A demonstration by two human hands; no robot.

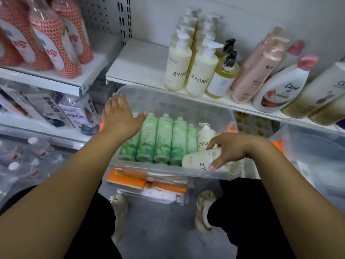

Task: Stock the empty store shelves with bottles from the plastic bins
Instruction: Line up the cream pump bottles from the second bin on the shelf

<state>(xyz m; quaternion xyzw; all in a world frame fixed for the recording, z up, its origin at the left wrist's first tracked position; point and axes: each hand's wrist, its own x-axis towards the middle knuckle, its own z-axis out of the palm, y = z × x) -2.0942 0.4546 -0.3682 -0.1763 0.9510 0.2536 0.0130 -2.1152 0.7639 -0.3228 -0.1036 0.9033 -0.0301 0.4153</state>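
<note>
Cream ZYOME bottle (197, 159) lies on its side in the clear plastic bin (168, 171), at the bin's four o'clock corner. Right hand (231, 148) grips it, thumb and fingers curled round its body. Green bottles (162, 139) fill a row towards nine o'clock. Left hand (119, 113), fingers straight and spread, holds nothing, at the rim's ten o'clock corner. Shelf (145, 68) at twelve o'clock carries upright pump bottles (199, 71).

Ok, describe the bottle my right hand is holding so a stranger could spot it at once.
Find the clear plastic bin below the white shelf, then look in its near right corner. There a cream ZYOME bottle lies on its side, gripped by the right hand. Its neighbours are green bottles, and the other cream ZYOME bottle stands upright.
</note>
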